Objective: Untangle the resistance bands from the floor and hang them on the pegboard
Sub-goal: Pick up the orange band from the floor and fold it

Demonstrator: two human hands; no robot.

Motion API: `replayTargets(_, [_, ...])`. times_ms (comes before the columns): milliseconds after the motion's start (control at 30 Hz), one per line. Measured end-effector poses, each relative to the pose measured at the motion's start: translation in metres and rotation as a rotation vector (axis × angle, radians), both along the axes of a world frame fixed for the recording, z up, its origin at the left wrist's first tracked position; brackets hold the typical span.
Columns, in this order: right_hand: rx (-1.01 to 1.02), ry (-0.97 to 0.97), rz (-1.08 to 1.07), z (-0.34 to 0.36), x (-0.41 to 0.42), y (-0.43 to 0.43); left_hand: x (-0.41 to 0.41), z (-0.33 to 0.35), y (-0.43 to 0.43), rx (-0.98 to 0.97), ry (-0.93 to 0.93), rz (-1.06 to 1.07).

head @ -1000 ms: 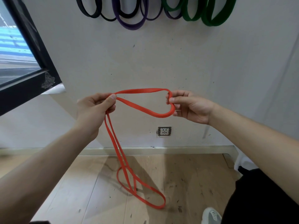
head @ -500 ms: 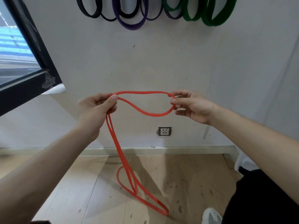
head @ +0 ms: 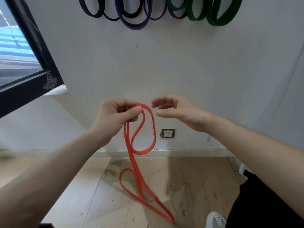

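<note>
Grey shoe [head: 215, 219] is sitting at 5 o'clock on the wood floor [head: 98, 186]. Red band [head: 154, 127] is dangling down toward the floor at 6 o'clock, upper loop drooping at centre. Left hand [head: 115, 116] is gripping its top between thumb and curled fingers. Right hand [head: 179, 112] is hovering at 3 o'clock of it, fingers relaxed, holding nothing, just clear of the band. Wall socket [head: 168, 133] is sitting behind. Black bands [head: 97, 14], purple bands [head: 134, 26] and green bands [head: 217, 22] are hanging on the wall at 12 o'clock.

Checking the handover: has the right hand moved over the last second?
Yes. The right hand released the orange resistance band and shifted left; its fingertips now sit left of the wall socket.
</note>
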State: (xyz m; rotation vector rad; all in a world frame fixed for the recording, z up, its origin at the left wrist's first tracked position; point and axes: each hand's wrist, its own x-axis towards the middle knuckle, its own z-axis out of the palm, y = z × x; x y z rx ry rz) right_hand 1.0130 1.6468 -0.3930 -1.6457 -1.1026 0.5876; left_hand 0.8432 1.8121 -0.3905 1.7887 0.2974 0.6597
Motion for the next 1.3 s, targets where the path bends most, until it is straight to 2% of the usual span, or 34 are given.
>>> replayTargets(133, [-0.006, -0.069, 0.099, -0.002, -0.022, 0.009, 0.002, -0.002, -0.003, 0.015, -0.017, -0.045])
replayTargets(300, [-0.010, -0.062, 0.061, 0.007, -0.023, 0.005, 0.002, -0.005, 0.000, 0.034, 0.000, -0.067])
replayTargets(467, [0.046, -0.135, 0.009, 0.018, -0.018, -0.001, 0.006, -0.016, -0.001, 0.116, 0.125, -0.175])
replayTargets(633, [0.203, -0.175, -0.084, 0.029, -0.009, -0.007, 0.015, -0.032, -0.005, 0.127, 0.200, -0.237])
replayTargets(800, [0.403, -0.073, -0.225, 0.039, 0.007, -0.013, 0.023, -0.052, -0.006, 0.215, 0.328, -0.281])
replayTargets(967, [0.475, 0.001, -0.334, 0.036, 0.035, -0.021, 0.031, -0.065, -0.002, 0.229, 0.363, -0.300])
replayTargets(1033, [0.443, 0.014, -0.363, 0.029, 0.048, -0.024, 0.034, -0.064, 0.001, 0.187, 0.331, -0.254])
replayTargets(1133, [0.282, 0.020, -0.361, 0.014, 0.072, -0.034, 0.037, -0.063, 0.009, 0.090, 0.259, -0.110])
replayTargets(1300, [-0.050, 0.012, -0.179, -0.018, 0.098, -0.051, 0.035, -0.047, 0.021, -0.102, 0.108, 0.043])
